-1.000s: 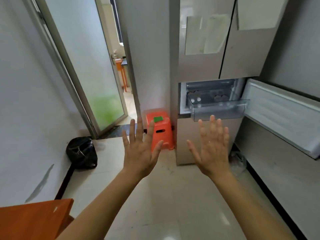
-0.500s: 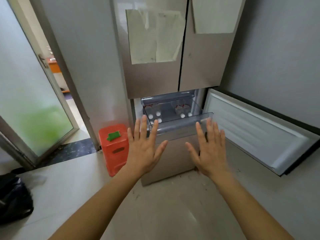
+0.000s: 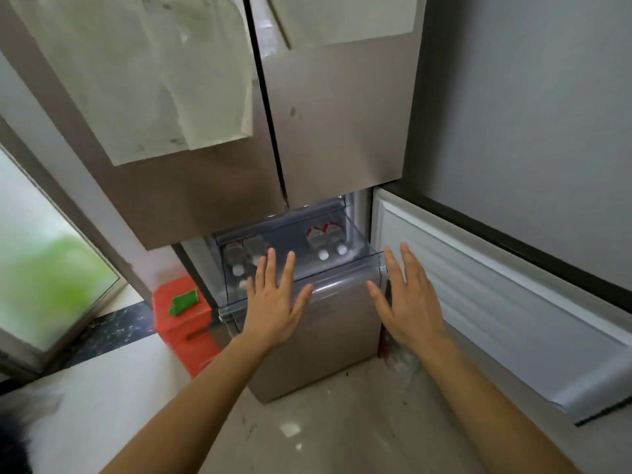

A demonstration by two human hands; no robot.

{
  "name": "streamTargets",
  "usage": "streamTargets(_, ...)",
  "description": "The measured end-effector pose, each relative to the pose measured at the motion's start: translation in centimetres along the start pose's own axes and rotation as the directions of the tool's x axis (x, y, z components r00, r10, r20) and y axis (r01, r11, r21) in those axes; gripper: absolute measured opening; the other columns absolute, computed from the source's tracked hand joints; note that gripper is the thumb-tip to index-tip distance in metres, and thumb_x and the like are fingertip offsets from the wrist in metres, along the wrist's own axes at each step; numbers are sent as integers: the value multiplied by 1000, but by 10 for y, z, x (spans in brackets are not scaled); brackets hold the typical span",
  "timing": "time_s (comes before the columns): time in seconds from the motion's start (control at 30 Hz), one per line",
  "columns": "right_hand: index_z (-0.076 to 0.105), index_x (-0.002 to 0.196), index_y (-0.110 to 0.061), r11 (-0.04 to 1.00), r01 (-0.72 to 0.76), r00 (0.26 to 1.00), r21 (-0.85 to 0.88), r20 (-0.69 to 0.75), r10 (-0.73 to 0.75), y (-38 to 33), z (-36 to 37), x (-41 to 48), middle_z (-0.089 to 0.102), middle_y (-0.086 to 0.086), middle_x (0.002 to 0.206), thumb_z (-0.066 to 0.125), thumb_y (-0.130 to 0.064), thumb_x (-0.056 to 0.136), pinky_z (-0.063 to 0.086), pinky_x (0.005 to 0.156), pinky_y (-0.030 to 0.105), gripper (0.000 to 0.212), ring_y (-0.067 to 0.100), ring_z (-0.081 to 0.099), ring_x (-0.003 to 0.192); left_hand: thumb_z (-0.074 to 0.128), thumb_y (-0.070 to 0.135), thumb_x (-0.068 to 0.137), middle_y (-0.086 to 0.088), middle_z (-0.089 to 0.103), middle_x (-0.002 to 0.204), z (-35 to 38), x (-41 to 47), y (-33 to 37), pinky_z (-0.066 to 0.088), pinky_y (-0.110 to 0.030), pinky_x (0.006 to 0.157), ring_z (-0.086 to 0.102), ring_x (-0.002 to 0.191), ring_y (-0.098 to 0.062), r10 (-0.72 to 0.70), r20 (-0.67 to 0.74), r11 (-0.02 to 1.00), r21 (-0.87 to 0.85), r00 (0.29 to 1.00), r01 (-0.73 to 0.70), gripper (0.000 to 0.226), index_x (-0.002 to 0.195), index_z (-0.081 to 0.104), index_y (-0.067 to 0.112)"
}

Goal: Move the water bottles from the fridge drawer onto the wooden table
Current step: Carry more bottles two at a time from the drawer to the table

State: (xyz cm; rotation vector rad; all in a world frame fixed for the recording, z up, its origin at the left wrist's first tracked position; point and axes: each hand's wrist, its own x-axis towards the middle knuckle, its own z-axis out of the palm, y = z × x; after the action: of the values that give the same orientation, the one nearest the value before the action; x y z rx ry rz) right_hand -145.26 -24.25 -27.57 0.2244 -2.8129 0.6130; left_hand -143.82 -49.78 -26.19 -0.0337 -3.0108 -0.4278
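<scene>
water bottles (image 3: 323,241) lie in fridge drawer (image 3: 307,278).

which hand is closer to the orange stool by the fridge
Left. The left hand hovers just right of the orange stool, over the drawer front; the right hand is farther right, near the open door.

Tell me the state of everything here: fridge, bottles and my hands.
fridge drawer: pulled out, open.
lower door: swung open to the right.
upper doors: closed.
water bottles: lying inside the drawer, untouched.
left hand: open, empty, by the drawer front.
right hand: open, empty, by the drawer's right corner.
red stool: upright.
</scene>
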Motion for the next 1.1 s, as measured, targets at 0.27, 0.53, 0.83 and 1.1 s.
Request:
streamTargets(0.27,11,159,-27,994,103,964,42,241,-111,39,21,119,12,7,166,28,-60,101,31,119,43,69,25,16,152,14,68,94,-3,-20,163,30,72,11,-1,-52,122,-19,150,-23,-211,104,977,-14,972,213,73,155,-10,36)
streamTargets(0.53,33,151,-26,988,143,895,61,419,-156,46,63,183,42,3,152,43,-46,103,45,103,35,53,22,49,133,21,63,98,-4,-14,165,66,144,-7,4,-50,120,-8,152,-29,-256,284,961,-33,924,276,69,156,-4,35)
streamTargets(0.83,38,147,-17,999,-45,752,1,658,34,35,148,256,45,9,137,49,-16,98,49,98,43,50,30,54,117,31,50,103,-10,16,164,131,234,-53,22,-46,120,19,149,-30,-129,459,981,-70,879,181,64,157,11,23)
streamTargets(1.1,23,157,-25,978,30,658,-205,741,135,32,206,290,19,15,160,50,-2,92,38,107,50,73,46,34,137,28,45,105,-6,5,166,178,256,-95,18,-46,119,9,151,-29,-194,635,981,118,748,154,60,158,11,24)
